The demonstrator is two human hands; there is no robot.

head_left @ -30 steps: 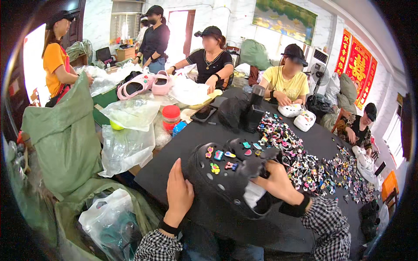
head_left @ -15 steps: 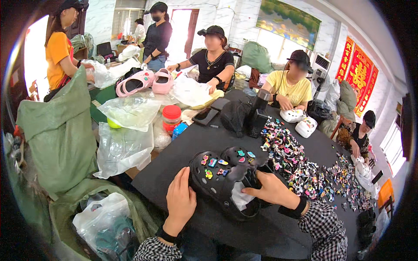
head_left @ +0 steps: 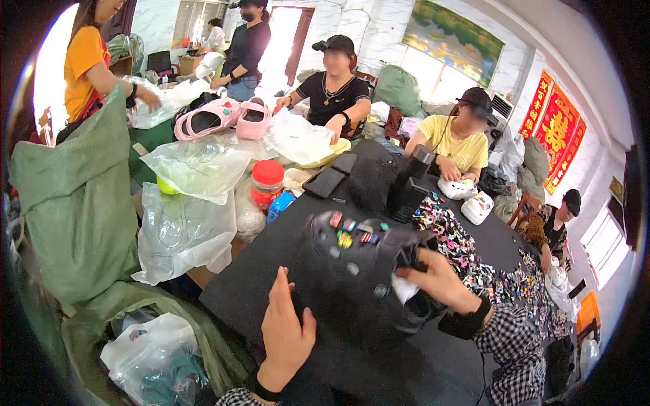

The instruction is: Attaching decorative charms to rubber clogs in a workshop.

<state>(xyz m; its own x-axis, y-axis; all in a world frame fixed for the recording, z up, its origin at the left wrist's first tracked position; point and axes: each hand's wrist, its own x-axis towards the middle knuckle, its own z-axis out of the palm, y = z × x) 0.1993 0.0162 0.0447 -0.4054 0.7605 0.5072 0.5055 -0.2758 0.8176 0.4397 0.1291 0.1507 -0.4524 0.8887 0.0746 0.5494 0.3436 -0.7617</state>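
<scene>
- On the black table, near its front edge, a black clog shoe was held, its upper studded with small coloured charms.
- Right hand: fingers were closed on the shoe's heel end, with a bit of white paper pinched under the fingertips. A checked sleeve and dark wristband were noted at the wrist.
- Left hand: laid against the shoe's near side, fingers extended and touching it rather than curled around it; grip loose, open.
- Right of the shoe, a wide scatter of loose charms was spread along the table.
- Beyond the shoe, a black upright device and two dark flat phones were recorded.
- Left of the table: clear plastic bags, a red-lidded jar, a green sack.
- Pink clogs were seen on the far side.
- Several other people were seated or standing around the table; one in a yellow top was handling white clogs.
</scene>
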